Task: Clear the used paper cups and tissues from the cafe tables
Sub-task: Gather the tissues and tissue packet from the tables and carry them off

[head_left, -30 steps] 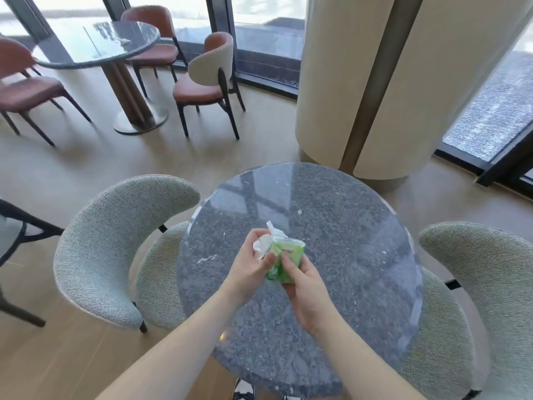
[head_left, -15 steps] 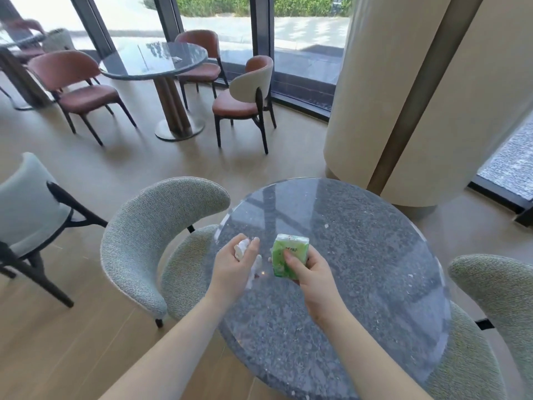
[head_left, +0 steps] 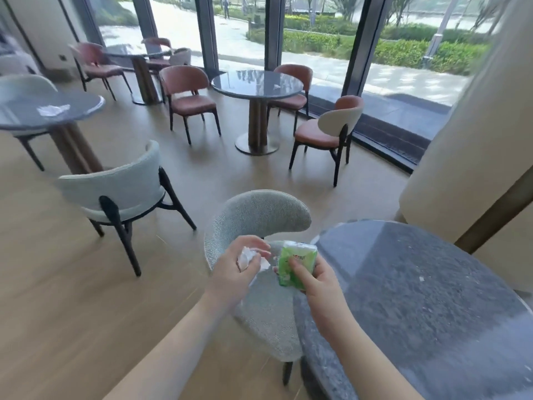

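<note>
Scanning from the far left, you have a round grey counter [head_left: 26,114] carrying a crumpled white tissue [head_left: 53,110], lying flat near its right edge. Just right of it stands a pale blue chair [head_left: 115,189] with dark legs, its back turned toward you. Further back, rust-coloured chairs [head_left: 187,93] surround a second round counter [head_left: 256,83] by the glass wall; a small white scrap [head_left: 276,86] rests on its right side, too small to identify.

Moving to the foreground, your left hand [head_left: 233,272] is closed around a wad of white tissue [head_left: 245,256], fingers [head_left: 256,249] curled over it and the thumb pressing from below. The wad is held in the air above the seat of a grey fabric chair [head_left: 259,217]. Just beside it, your right hand [head_left: 314,281] grips a green tissue packet [head_left: 294,264], thumb laid across its front face and the other fingers wrapped behind. The two hands are close, nearly touching, with the packet tilted slightly toward the left hand.

To the right, the dark speckled counter [head_left: 418,298] sits under your right forearm, with a few pale specks on its surface. A cream curved pillar [head_left: 461,168] rises behind it at the far right.
</note>
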A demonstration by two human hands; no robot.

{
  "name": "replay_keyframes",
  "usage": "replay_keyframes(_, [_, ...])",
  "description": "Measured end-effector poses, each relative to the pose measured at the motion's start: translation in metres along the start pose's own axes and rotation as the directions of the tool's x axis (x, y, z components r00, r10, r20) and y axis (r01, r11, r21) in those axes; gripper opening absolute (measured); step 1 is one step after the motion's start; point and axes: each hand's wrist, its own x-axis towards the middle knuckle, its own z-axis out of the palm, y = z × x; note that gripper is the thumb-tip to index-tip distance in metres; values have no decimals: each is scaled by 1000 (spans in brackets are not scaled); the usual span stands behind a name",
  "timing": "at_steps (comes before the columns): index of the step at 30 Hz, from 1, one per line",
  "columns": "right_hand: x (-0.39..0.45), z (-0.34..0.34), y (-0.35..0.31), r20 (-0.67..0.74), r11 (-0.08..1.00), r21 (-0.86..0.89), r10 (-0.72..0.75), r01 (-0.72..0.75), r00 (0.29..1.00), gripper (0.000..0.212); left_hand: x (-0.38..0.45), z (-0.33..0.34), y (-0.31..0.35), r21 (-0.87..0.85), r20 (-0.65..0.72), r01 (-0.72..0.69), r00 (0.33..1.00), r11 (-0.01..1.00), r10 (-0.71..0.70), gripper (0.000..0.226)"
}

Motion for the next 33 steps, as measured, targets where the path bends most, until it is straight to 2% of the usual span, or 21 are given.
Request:
replay_keyframes(9, [26,156,5,207,998,-57,11,1,978,13,-30,-165,-16,39,-238,42,971,998,-32,23])
replay_keyframes(14, [34,229,11,273,998,-59,2,15,962,23,-52,-236,-21,90,-371,72,928,993,-34,32])
replay_keyframes(18, [44,267,19,335,995,-97,2,33,942,22,-59,-275,-24,86,-467,71,884,994,-23,36])
replay_keyframes(23, [65,304,24,387,998,-61,7,18,922,23,-53,-307,-31,54,-527,99,848,994,-56,42])
replay_keyframes(29, [112,340,31,428,999,-39,31,-16,903,33,-12,-341,-42,108,-540,90,842,990,-18,52])
replay_keyframes(33, [158,365,30,448,1000,-7,27,-26,894,34,26,-367,-47,139,-586,116,810,984,-13,50])
